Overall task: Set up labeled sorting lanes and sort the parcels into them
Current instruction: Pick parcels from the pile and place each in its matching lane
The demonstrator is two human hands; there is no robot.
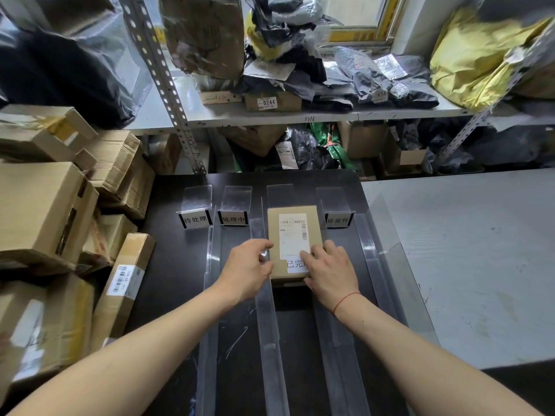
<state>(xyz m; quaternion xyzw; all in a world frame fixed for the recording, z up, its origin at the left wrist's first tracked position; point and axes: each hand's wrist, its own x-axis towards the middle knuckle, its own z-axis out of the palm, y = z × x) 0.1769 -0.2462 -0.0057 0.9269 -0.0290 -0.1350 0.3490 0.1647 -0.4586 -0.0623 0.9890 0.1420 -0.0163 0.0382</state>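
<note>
A small brown parcel (pixel 292 226) with a shipping label lies flat in the third lane on the black table (pixel 168 250). A white paper tag (pixel 294 263) lies on its near end. My left hand (pixel 246 268) curls its fingers at the parcel's left edge, over a clear divider (pixel 270 340). My right hand (pixel 330 271) rests with straight fingers on the parcel's near right corner and partly covers the tag. Three label stands are readable at the lane heads: the first (pixel 195 219), the second (pixel 233 219) and the fourth (pixel 338 220). The third lane's stand is hidden behind the parcel.
Stacked cardboard boxes (pixel 45 217) crowd the left side, and a long flat box (pixel 124 283) leans against the table edge. A grey table (pixel 465 265) adjoins on the right. A metal shelf (pixel 300 115) behind holds bagged parcels and boxes.
</note>
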